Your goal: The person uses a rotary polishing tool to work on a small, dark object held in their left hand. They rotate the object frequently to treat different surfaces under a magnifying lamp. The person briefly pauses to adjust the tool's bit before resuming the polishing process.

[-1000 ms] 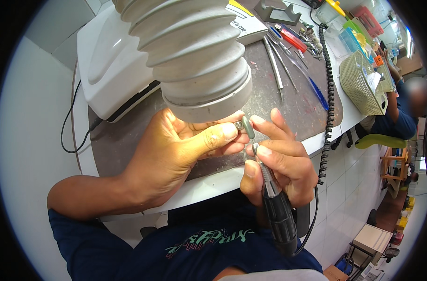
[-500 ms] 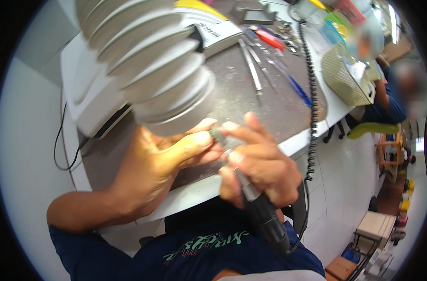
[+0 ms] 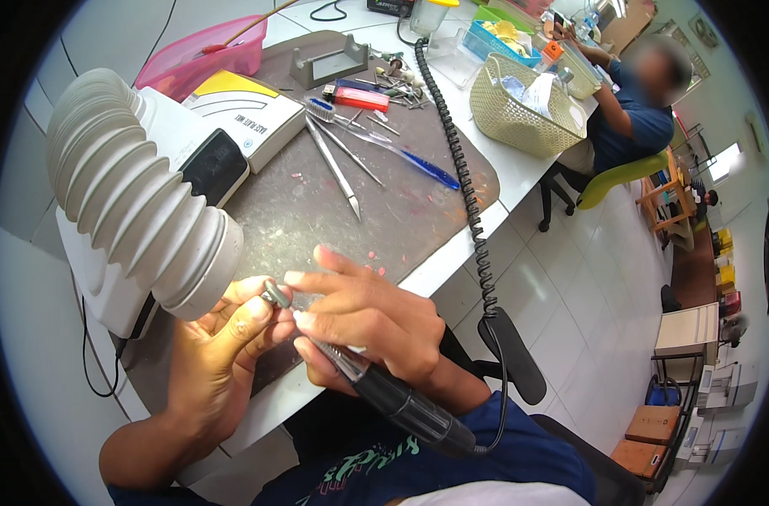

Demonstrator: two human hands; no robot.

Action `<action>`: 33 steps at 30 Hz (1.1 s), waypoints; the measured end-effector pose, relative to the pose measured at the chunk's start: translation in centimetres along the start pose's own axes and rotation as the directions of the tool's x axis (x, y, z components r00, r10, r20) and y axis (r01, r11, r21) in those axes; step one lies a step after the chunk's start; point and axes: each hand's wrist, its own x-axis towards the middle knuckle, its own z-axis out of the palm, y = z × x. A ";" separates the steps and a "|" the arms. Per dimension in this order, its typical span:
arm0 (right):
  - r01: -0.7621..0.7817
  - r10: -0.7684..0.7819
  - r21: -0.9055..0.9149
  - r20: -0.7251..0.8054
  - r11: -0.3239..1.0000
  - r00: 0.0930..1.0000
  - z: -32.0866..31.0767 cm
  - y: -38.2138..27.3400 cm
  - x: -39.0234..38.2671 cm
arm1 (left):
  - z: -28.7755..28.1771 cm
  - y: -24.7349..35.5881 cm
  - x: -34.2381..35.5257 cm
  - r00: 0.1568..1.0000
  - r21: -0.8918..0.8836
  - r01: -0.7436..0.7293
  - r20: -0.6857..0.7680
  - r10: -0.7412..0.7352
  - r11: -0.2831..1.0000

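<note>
A small grey-green metallic piece (image 3: 276, 293) is pinched between the thumb and fingers of my left hand (image 3: 220, 333), just in front of the mouth of a white corrugated hose (image 3: 144, 202). My right hand (image 3: 376, 325) is closed around a rotary handpiece (image 3: 410, 411) with a black body and a silver front end. The handpiece tip points up and left at the metallic piece, and my right fingertips sit close beside it. Whether the tip touches the piece is too small to tell. A black cord runs from the handpiece's rear end into a coiled cable (image 3: 460, 169).
On the brown mat (image 3: 401, 228) lie a craft knife (image 3: 334, 169), a blue toothbrush (image 3: 401, 152), a red lighter (image 3: 359, 98) and several small bits. A wax box (image 3: 249, 118) and pink tray (image 3: 207, 55) stand behind. Right are a woven basket (image 3: 519, 110) and a seated person (image 3: 629, 101).
The whole view has shifted, so the hose, mat and both hands now appear further left and more of the table shows. My grip on the metallic piece and on the handpiece looks the same.
</note>
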 end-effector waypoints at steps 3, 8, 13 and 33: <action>0.009 -0.009 0.008 0.001 1.000 1.000 0.6 0.2 -0.1 | -0.3 0.3 -0.3 0.999 -0.002 0.012 -0.031 -0.012 1.000; 0.005 -0.005 -0.004 0.028 1.000 1.000 0.3 0.1 -0.2 | 0.1 0.6 -0.2 0.998 -0.005 0.043 0.038 -0.043 0.999; -0.022 0.022 -0.009 0.008 1.000 1.000 1.0 0.0 -0.4 | -0.2 0.9 -0.3 0.995 -0.027 0.039 0.090 -0.037 0.999; -0.025 0.025 -0.013 -0.020 1.000 0.999 0.8 0.3 -0.8 | -0.1 1.2 0.0 0.992 -0.020 0.070 0.105 -0.068 0.997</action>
